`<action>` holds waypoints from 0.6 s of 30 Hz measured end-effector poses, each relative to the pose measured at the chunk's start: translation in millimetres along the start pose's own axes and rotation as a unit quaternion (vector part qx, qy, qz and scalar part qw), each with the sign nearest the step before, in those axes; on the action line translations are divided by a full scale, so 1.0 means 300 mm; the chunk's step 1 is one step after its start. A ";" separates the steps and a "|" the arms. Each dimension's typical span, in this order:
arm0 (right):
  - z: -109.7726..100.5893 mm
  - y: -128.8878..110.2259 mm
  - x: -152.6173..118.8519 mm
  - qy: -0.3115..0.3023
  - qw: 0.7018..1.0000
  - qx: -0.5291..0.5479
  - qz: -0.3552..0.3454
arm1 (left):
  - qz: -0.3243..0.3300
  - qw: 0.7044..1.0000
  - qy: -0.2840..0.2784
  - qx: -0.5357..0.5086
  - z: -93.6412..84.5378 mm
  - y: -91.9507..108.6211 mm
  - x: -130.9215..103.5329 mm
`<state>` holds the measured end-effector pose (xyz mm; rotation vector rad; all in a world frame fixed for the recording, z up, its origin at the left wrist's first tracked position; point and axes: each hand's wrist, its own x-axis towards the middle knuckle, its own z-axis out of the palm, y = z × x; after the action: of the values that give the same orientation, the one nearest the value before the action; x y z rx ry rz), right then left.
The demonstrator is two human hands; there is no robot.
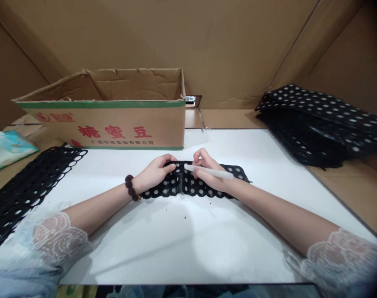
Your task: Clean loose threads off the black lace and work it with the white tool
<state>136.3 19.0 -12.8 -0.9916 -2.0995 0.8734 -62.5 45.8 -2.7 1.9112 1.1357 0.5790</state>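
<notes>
Nearer us than the open brown cardboard box (123, 124), our left hand (155, 170) pinches a black pale-dotted fabric strip (196, 185); our right hand (215, 182) grips a slim white pen-shaped tool (210, 171). A slack pinch could skew the strip.

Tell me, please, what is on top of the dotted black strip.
The left hand has its thumb on the strip; the right hand is over it, holding a white pen-like tool. What both hands cover cannot be seen.

Left forearm (103, 207), right forearm (275, 213) angled inward. Left hand (155, 174) closed in pinch. Right hand (211, 181) just beside, curled, gripping.
</notes>
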 end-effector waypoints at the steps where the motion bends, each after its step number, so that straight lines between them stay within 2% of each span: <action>1: -0.008 0.004 -0.002 -0.009 0.999 0.036 0.012 | -0.001 1.000 0.000 0.004 0.001 0.001 0.000; 5: -0.007 0.009 -0.004 -0.042 0.990 0.126 0.039 | 0.006 1.000 0.006 0.018 0.007 -0.005 -0.004; 8: 0.005 0.007 -0.004 -0.039 0.987 0.145 0.063 | 0.020 0.999 0.005 0.028 0.003 -0.009 -0.003; 10: 0.008 0.007 -0.007 -0.034 0.989 0.126 0.072 | 0.040 0.998 -0.030 0.027 -0.011 -0.004 0.000; 14: 0.003 0.004 -0.015 -0.027 0.995 0.069 0.068 | 0.065 0.987 -0.139 0.039 -0.048 0.017 0.011; 18: -0.006 -0.012 -0.017 -0.025 0.999 -0.007 0.042 | 0.028 0.986 -0.128 0.107 -0.060 0.029 0.017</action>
<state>139.0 13.6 -10.3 -1.0821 -2.1206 0.9348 -68.7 55.4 14.5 2.1345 1.0136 0.2379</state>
